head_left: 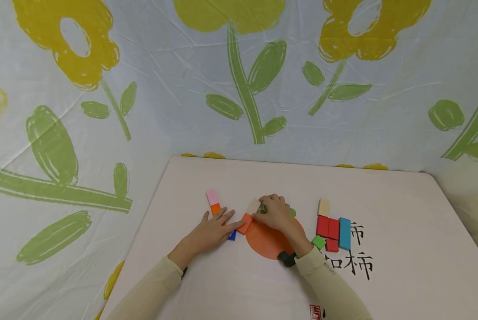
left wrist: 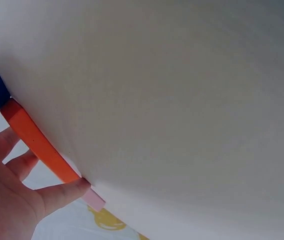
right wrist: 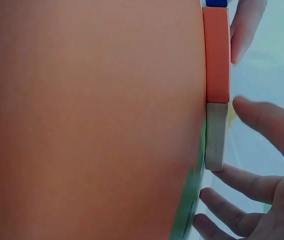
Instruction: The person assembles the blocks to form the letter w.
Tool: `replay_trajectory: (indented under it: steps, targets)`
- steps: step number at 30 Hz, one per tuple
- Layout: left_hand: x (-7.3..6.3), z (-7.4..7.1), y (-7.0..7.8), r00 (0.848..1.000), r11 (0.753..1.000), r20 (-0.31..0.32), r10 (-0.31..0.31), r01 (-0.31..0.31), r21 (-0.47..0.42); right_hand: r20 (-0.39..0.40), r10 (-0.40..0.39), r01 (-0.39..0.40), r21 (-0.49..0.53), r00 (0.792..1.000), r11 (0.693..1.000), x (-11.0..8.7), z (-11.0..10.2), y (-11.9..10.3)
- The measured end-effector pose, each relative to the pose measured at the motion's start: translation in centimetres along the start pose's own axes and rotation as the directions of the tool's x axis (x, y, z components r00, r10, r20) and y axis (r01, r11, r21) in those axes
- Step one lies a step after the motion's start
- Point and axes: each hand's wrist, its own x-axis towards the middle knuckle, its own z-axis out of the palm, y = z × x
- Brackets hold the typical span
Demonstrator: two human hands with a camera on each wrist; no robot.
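My left hand (head_left: 204,234) is spread over a line of blocks left of a printed orange persimmon (head_left: 268,242). Its fingers lie fairly straight. One fingertip reaches the coral block (head_left: 244,223); in the left wrist view, the thumb touches the long orange block (left wrist: 42,145) near the pink block (left wrist: 95,199). A blue block (head_left: 232,235) joins the orange and coral ones at the lower corner. My right hand (head_left: 278,215) is at the cream block (right wrist: 216,137), which stands end to end with the coral one. Its index fingertip touches the cream block's end, and the thumb hovers beside the joint.
On the right of the pale table (head_left: 399,209) lies a cluster: a beige block (head_left: 324,207), red blocks (head_left: 328,227), a blue-teal block (head_left: 344,234) and a green block (head_left: 318,242). Black printed characters (head_left: 359,264) are beside it. A flowered cloth (head_left: 151,89) hangs behind.
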Motion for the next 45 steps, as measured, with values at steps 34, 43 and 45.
replay_trajectory:
  steps: [34,43,45]
  targets:
    - [-0.03,-0.03,0.52,0.999,0.997,-0.047,-0.001,0.005,0.082,-0.03,0.007,-0.007,0.006,1.0,1.0,-0.19,0.11,-0.33]
    - [0.37,-0.56,0.72,0.994,0.992,-0.102,0.046,-0.033,0.123,-0.03,0.002,-0.002,-0.003,1.0,1.0,-0.06,0.23,-0.13]
    - [0.48,-0.8,0.79,0.994,0.991,-0.098,0.048,-0.035,0.132,-0.031,-0.001,0.001,-0.006,1.0,1.0,-0.04,0.24,-0.11]
